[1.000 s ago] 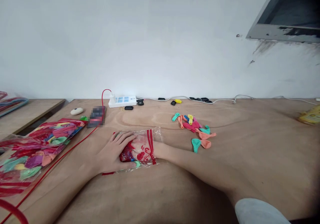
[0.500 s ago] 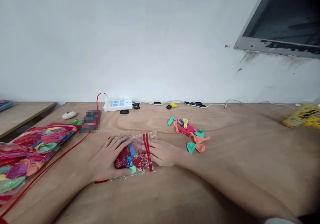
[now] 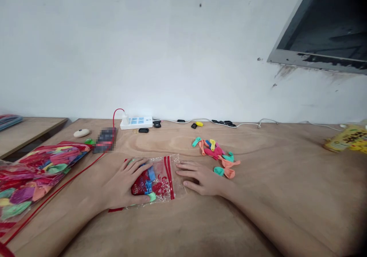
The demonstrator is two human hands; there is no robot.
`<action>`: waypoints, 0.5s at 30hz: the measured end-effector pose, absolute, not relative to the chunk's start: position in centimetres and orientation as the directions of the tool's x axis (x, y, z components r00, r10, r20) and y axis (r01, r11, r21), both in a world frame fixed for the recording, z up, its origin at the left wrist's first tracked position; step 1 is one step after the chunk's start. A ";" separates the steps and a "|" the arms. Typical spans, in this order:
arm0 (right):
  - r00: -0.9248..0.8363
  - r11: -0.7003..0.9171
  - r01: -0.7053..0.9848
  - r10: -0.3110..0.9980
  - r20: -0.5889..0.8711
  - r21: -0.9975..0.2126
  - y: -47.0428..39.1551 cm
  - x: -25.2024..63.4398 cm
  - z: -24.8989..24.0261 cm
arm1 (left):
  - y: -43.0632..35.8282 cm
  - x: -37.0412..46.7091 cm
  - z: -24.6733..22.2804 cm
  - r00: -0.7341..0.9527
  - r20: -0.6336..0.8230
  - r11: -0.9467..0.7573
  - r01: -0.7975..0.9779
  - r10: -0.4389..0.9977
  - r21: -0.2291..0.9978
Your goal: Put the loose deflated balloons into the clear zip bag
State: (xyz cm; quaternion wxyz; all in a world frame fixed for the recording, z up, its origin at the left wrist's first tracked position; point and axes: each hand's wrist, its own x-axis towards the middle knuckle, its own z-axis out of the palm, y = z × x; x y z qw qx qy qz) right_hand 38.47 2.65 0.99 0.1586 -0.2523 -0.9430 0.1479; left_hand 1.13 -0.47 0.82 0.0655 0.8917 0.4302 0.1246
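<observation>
A small clear plastic bag (image 3: 163, 176) with red stripes and red print lies flat on the table. Blue, green and red balloons show inside its left half. Over that half rests my left hand (image 3: 127, 184), fingers spread and pressing on the bag, covering part of it. My right hand (image 3: 200, 177) lies with fingers apart at the bag's right edge, its fingertips at the clear end past the red stripes. Behind my right hand is a loose pile of balloons (image 3: 215, 152) in orange, teal, pink and yellow.
A large bag of balloons (image 3: 54, 161) lies at the left beside a red cable (image 3: 63, 188). A blurred phone (image 3: 104, 140), a white oval object (image 3: 82, 133) and a white power strip (image 3: 140, 122) sit farther back. A yellow package (image 3: 344, 138) is at the far right.
My right hand has slid right, off the bag's striped part to its right edge, uncovering the stripes. My left hand stays on the bag. The view has tilted slightly up.
</observation>
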 end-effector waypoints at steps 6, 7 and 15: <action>-0.821 0.833 0.413 0.515 0.246 -0.368 2.5 38.5 1.0 | -0.5 1.2 1.0 0.606 0.176 -0.630 0.751 0.776 0.198; -0.820 0.832 0.415 0.517 0.246 -0.368 2.5 38.5 1.0 | -0.5 1.1 1.0 0.609 0.174 -0.634 0.748 0.774 0.196; -0.734 0.799 0.511 0.597 0.322 -0.316 2.9 39.2 1.2 | -0.5 1.1 1.1 0.603 0.158 -0.624 0.753 0.782 0.211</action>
